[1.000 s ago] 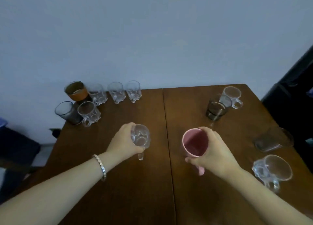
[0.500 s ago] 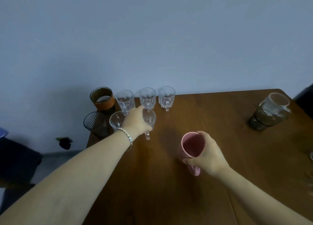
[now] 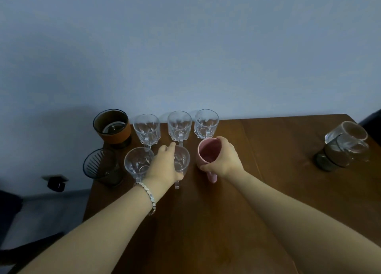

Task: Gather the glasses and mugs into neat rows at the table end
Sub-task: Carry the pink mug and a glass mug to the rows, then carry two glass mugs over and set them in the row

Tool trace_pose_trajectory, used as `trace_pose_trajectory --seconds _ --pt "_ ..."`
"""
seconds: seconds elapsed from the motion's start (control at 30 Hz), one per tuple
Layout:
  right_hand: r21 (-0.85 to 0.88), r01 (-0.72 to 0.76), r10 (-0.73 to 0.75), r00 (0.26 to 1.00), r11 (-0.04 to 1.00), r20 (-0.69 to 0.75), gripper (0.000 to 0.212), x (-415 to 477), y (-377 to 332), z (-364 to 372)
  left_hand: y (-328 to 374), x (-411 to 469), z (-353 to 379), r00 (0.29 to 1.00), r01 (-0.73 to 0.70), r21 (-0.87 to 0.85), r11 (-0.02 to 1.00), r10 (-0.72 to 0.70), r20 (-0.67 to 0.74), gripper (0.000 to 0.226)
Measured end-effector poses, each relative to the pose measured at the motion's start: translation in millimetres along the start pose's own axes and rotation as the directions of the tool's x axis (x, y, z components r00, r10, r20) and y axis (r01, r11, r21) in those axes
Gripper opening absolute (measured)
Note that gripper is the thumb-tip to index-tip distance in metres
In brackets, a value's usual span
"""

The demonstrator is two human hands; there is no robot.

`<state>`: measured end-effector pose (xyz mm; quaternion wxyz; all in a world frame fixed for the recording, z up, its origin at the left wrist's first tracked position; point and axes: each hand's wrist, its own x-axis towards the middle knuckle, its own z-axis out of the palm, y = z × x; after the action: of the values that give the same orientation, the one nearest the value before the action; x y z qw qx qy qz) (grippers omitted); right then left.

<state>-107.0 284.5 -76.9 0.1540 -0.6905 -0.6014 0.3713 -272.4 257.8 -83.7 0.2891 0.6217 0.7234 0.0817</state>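
At the table's far left end stand two rows. The back row holds a brown-banded glass (image 3: 112, 127) and three clear glass mugs (image 3: 179, 126). In the front row are a dark ribbed glass (image 3: 99, 165), a clear mug (image 3: 137, 162) and another clear mug (image 3: 183, 160), which my left hand (image 3: 165, 166) grips from the left side. My right hand (image 3: 223, 158) holds a pink mug (image 3: 207, 153) just right of it, in line with the front row.
The brown wooden table (image 3: 237, 201) ends at a pale wall. At the far right a clear mug (image 3: 348, 138) sits by a dark glass (image 3: 329, 159). A small black object (image 3: 56, 183) lies on the floor at left.
My left hand brought the clear mug down into the front row beside the other clear mug. My right hand carried the pink mug forward and left to the row's right end.
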Motion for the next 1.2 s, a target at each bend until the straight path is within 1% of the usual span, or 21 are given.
trace_pose_trajectory --seconds 0.13,0.23,0.27,0.3,0.37,0.4,0.47,0.53,0.6,0.67,0.73,0.87,1.0,1.07,1.1,1.13,1.2 --pt "-0.003 0.006 -0.006 0.999 1.0 0.031 0.109 -0.9 -0.7 -0.9 3.6 4.6 2.9 1.0 0.009 -0.045 0.999 -0.009 0.003 0.096" --pt "0.005 -0.038 0.037 0.994 0.999 0.098 0.118 -16.1 4.8 -8.4 6.2 7.1 5.4 1.0 0.008 -0.058 0.998 -0.007 0.022 0.098" --pt "-0.002 -0.052 0.052 0.992 0.999 0.118 0.118 -23.2 10.9 -11.3 7.4 6.2 6.0 0.999 0.016 -0.044 0.999 -0.014 0.029 0.097" --pt "-0.021 -0.069 0.071 0.987 0.997 0.145 0.113 -31.7 18.7 -15.1 9.5 3.3 6.6 0.999 0.026 -0.007 1.0 -0.026 0.027 0.095" --pt "-0.115 -0.079 0.104 0.968 0.99 0.23 0.094 -53.5 36.2 -27.3 17.8 -7.9 7.4 0.999 0.043 0.138 0.99 -0.039 -0.034 0.085" --pt "-0.181 -0.069 0.12 0.951 0.981 0.284 0.084 -67.2 45.2 -36.1 24.4 -17.0 8.3 0.997 0.042 0.2 0.979 -0.028 -0.074 0.08" --pt "-0.309 -0.015 0.143 0.907 0.951 0.397 0.074 -98.6 65.1 -54.6 41.8 -40.1 10.7 0.992 -0.002 0.284 0.959 0.037 -0.121 0.074" --pt "-0.416 0.072 0.141 0.877 0.906 0.46 0.067 -131.1 88.0 -73.8 62.0 -64.9 15.9 0.985 -0.116 0.349 0.93 0.154 -0.082 0.068" --pt "-0.47 0.103 0.152 0.868 0.877 0.473 0.06 -161.1 113.2 -94.3 84.6 -90.7 22.8 0.964 -0.261 0.344 0.902 0.26 0.05 0.054" --pt "-0.473 0.084 0.159 0.878 0.877 0.451 0.054 -189.9 139.7 -118.6 111.2 -118.2 32.2 0.938 -0.34 0.347 0.874 0.289 0.192 0.039" --pt "-0.462 0.049 0.16 0.902 0.886 0.402 0.05 -218.6 167.7 -147.7 137.7 -144.7 46.4 0.922 -0.362 0.322 0.875 0.284 0.264 0.029" --pt "-0.367 -0.053 0.154 0.955 0.929 0.252 0.044 -267.0 225.7 -212.4 181.2 -190.5 85.7 0.9 -0.349 0.189 0.918 0.271 0.342 0.027" --pt "-0.305 -0.162 0.181 0.983 0.938 0.033 0.046 -290.5 296.4 -271.5 219.0 -232.3 130.7 0.89 -0.298 0.1 0.949 0.238 0.389 0.029" --pt "-0.298 -0.273 0.253 0.962 0.915 -0.105 0.055 -295.1 333.7 -292.6 240.2 -251.2 152.8 0.887 -0.28 0.083 0.956 0.225 0.403 0.03" --pt "-0.303 -0.344 0.31 0.938 0.889 -0.156 0.063 -295.5 350.1 -298.7 248.8 -258.7 161.8 0.886 -0.273 0.08 0.959 0.218 0.408 0.03" --pt "-0.315 -0.414 0.375 0.909 0.854 -0.18 0.073 -295.2 364.5 -302.0 256.1 -264.9 169.3 0.887 -0.266 0.077 0.961 0.212 0.411 0.03" --pt "-0.336 -0.52 0.495 0.853 0.786 -0.162 0.087 -295.1 389.7 -303.5 270.5 -273.9 184.0 0.893 -0.249 0.066 0.966 0.203 0.401 0.029"
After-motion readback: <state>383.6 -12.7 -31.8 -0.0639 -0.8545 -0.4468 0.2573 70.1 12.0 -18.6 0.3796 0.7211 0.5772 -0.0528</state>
